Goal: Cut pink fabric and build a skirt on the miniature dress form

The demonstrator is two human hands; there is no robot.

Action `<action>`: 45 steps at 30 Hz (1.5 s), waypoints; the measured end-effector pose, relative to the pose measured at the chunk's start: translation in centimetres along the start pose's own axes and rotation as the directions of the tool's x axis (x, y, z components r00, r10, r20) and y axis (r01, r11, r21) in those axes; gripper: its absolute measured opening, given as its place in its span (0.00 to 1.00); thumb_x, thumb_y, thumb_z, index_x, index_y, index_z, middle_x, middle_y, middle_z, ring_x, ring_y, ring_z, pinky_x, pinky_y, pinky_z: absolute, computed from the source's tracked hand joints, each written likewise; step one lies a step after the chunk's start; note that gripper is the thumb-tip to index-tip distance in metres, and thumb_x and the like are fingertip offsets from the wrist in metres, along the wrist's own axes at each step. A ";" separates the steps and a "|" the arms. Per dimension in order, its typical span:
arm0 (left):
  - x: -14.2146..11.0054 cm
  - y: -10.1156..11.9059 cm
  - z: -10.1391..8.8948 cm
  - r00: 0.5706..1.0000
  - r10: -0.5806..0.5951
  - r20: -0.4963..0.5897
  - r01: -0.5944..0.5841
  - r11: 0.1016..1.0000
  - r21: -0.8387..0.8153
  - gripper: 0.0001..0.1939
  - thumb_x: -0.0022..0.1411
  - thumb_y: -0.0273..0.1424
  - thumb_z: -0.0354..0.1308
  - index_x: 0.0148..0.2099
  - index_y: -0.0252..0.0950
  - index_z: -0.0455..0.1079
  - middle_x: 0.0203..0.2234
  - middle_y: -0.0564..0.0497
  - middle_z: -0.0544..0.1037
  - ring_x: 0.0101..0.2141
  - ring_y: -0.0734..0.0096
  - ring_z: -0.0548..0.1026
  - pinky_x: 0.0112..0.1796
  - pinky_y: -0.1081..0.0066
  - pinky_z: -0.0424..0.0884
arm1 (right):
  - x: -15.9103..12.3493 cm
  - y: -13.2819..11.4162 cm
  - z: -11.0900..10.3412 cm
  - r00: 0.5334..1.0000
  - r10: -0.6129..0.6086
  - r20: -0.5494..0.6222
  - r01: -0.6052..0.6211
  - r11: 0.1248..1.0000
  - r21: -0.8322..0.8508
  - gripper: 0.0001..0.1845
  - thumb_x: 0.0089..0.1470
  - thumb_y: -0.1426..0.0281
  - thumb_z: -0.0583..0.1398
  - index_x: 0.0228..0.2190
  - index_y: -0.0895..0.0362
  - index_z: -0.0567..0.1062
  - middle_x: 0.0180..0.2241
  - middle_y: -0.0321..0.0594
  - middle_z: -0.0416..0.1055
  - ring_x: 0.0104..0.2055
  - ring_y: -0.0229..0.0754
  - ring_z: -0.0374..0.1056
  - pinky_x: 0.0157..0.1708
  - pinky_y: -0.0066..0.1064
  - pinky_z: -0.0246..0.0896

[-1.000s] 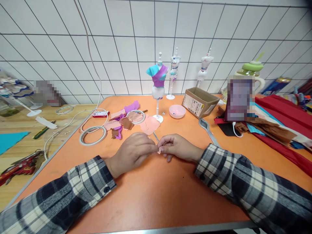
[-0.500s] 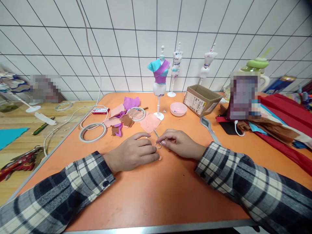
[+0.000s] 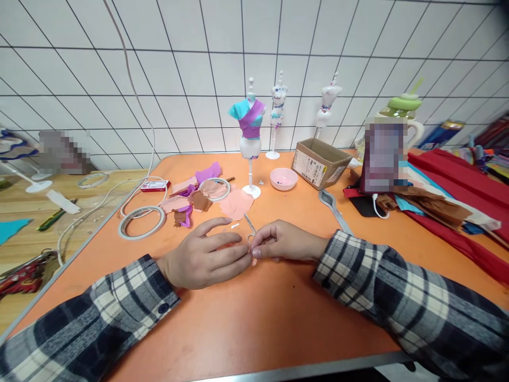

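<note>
My left hand hovers low over the orange table, palm down, its fingers loosely spread. My right hand has its thumb and index finger pinched together at the left hand's fingertips; what is in that pinch, if anything, is too small to make out. Small scissors lie just beyond the meeting fingers, one finger loop partly covered. A tiny pink scrap shows below the fingertips. Past the hands stands a mini dress form wrapped in turquoise and purple paper, with a pink crepe paper piece by its base.
Two rolls of tape lie left among paper scraps. Behind are a pink bowl, a cardboard box and two more dress forms. A propped phone and red paper are right. A white cable hangs left.
My right hand has moved off the scissors' loop, toward me, and now meets the left fingertips. The scissors stay on the table. The whole view has shifted slightly.
</note>
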State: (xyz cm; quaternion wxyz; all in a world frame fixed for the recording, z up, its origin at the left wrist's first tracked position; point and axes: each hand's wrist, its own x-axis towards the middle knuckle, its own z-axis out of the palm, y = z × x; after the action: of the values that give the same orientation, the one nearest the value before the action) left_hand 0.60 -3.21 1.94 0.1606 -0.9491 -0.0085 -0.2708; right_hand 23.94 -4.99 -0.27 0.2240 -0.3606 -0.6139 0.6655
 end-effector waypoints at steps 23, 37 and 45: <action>-0.4 -0.3 1.7 0.966 -0.135 0.221 0.129 0.991 0.040 0.13 0.69 0.23 0.47 0.46 0.41 0.71 0.33 0.54 0.81 0.35 0.72 0.73 0.57 0.59 0.58 | 0.3 0.7 -0.2 0.857 -0.501 -0.125 0.243 0.605 -0.758 0.02 0.54 0.73 0.64 0.30 0.59 0.78 0.27 0.36 0.72 0.29 0.33 0.65 0.32 0.24 0.58; 0.0 0.0 2.0 0.961 -0.213 0.176 0.216 0.976 0.000 0.10 0.67 0.24 0.51 0.42 0.39 0.73 0.29 0.54 0.79 0.33 0.72 0.74 0.55 0.61 0.62 | 0.3 0.3 0.7 0.836 -0.433 -0.337 0.109 0.733 -0.671 0.05 0.55 0.73 0.62 0.29 0.58 0.79 0.27 0.35 0.71 0.28 0.34 0.63 0.30 0.26 0.56; 0.3 -0.1 0.9 0.997 -0.081 0.022 0.078 0.990 0.114 0.10 0.67 0.22 0.52 0.44 0.38 0.71 0.33 0.55 0.82 0.36 0.73 0.77 0.60 0.53 0.56 | 0.5 0.5 0.1 0.916 -0.244 -0.319 0.038 0.843 -0.537 0.08 0.53 0.67 0.62 0.30 0.57 0.81 0.30 0.38 0.74 0.31 0.37 0.65 0.31 0.30 0.58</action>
State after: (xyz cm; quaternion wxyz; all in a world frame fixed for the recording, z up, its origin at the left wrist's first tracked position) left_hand 1.34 -2.88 1.39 0.2032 -0.9409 -0.0636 -0.2634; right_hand 23.59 -4.77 -0.84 0.2802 -0.4808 -0.7416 0.3745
